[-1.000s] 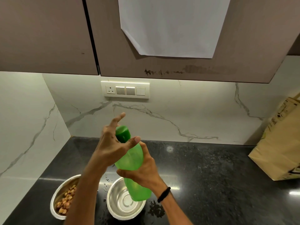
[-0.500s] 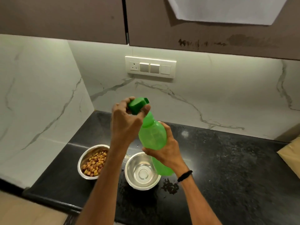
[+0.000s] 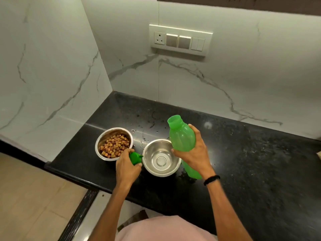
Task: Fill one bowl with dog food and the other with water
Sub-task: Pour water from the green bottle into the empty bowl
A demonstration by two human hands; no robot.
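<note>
In the head view, a black speckled tabletop is seen set into a corner of white marbled wall, with a switch panel mounted on the back wall above it. Two steel bowls are placed side by side near the front left corner of the tabletop. The left bowl is filled with brown dog food; the right bowl is seen bare and shiny inside, with no water visible in it. A green bottle is held by the right hand, whose fingers are wrapped around its middle; the bottle is uncapped, its open mouth pointed up and slightly left, and its body is tilted over the right edge of the right bowl, with its base shown below the wrist. A black band is worn on that wrist. The green cap is gripped in the closed fingers of the left hand, low in the gap between the two bowls. Small wet splashes are scattered on the tabletop behind the bowls. A pale pink garment is visible at the bottom edge, and beige floor tiles are shown to the left.
</note>
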